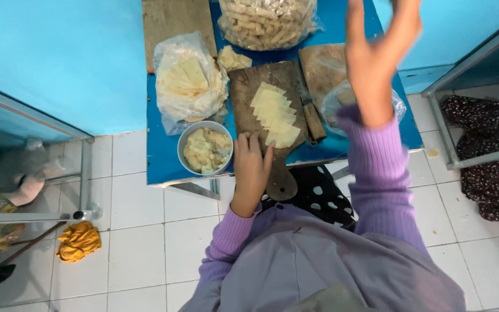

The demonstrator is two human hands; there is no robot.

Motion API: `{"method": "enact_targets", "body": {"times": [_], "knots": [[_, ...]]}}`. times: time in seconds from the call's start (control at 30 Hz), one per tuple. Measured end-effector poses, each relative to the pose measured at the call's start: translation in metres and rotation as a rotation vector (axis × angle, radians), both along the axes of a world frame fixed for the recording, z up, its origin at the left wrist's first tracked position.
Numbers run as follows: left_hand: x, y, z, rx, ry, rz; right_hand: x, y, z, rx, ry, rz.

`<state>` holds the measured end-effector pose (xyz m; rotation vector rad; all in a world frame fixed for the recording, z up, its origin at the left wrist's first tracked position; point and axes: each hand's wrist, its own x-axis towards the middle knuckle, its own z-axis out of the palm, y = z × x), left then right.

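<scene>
My left hand [252, 167] rests flat on the near end of a wooden cutting board [249, 86], fingers together, holding nothing. Overlapping pale square dough sheets [274, 112] lie in a row on the board, just beyond my fingertips. My right hand [376, 58] is raised above the table's right side, blurred, fingers spread, with nothing in it. A knife [310, 115] with a wooden handle lies along the board's right edge. A metal bowl [205, 149] of yellowish filling stands left of my left hand.
The small blue table [163, 156] also holds a plastic bag of dough sheets [189, 81], a clear bag of rolled pieces [267, 22], another board [174, 20] and a bag under my right arm [397, 104]. A yellow cloth [78, 241] lies on the white tiled floor.
</scene>
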<state>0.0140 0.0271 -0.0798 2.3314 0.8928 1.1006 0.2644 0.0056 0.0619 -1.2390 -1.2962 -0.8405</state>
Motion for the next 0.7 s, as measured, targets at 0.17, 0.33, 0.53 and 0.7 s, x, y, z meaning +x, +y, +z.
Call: {"method": "enact_targets", "body": {"times": [0.17, 0.33, 0.53, 0.7], "knots": [[0.011, 0.002, -0.010, 0.035, 0.103, 0.050, -0.008, -0.101, -0.061, -0.497, 0.194, -0.427], [0.019, 0.005, -0.019, 0.041, 0.116, 0.062, 0.010, -0.135, -0.131, -0.750, 0.288, -0.582], [0.027, 0.003, -0.022, 0.026, 0.102, 0.044, 0.011, -0.123, -0.163, -0.576, 0.370, -0.471], [0.025, 0.001, -0.019, 0.071, 0.173, 0.094, 0.004, -0.119, -0.163, -0.568, 0.311, -0.486]]}}
